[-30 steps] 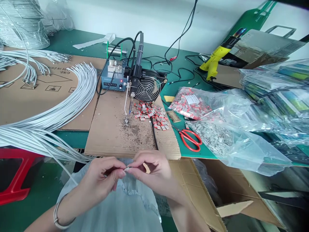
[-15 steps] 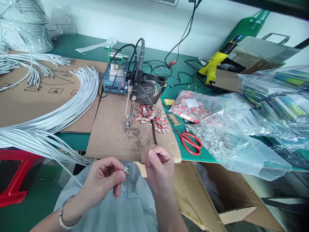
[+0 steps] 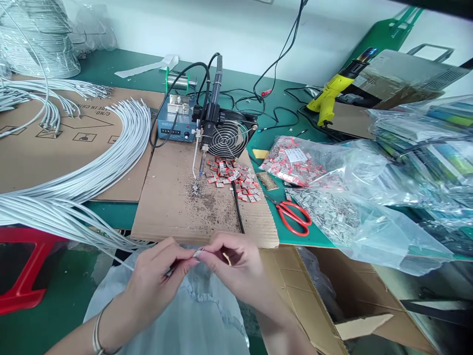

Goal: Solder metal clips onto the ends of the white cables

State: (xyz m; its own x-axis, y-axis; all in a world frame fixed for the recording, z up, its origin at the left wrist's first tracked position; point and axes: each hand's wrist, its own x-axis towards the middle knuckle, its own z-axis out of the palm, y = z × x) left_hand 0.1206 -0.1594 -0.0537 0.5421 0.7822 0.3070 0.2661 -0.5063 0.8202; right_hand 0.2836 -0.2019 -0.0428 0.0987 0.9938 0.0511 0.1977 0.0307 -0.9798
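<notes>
My left hand (image 3: 158,278) pinches the end of a thin grey cable (image 3: 111,256) that trails off to the left. My right hand (image 3: 231,266) is closed in a pinch at the cable's tip (image 3: 197,253), fingertips meeting those of the left hand. Both hands hover over my lap, just below the front edge of a cardboard sheet (image 3: 173,197). On that sheet stands a soldering iron (image 3: 207,123) on a holder, tip down over solder debris, beside a pile of small red and white parts (image 3: 232,177).
Bundles of grey cables (image 3: 92,172) fan across cardboard at left. A fan (image 3: 227,138) and blue solder station (image 3: 175,125) sit behind the iron. Red scissors (image 3: 293,214), plastic bags of parts (image 3: 332,197) and a yellow heat gun (image 3: 332,93) lie right. An open carton (image 3: 332,296) stands below.
My right hand, which had lifted away from the cable tip half a second ago, has come back down and pinches at the tip again.
</notes>
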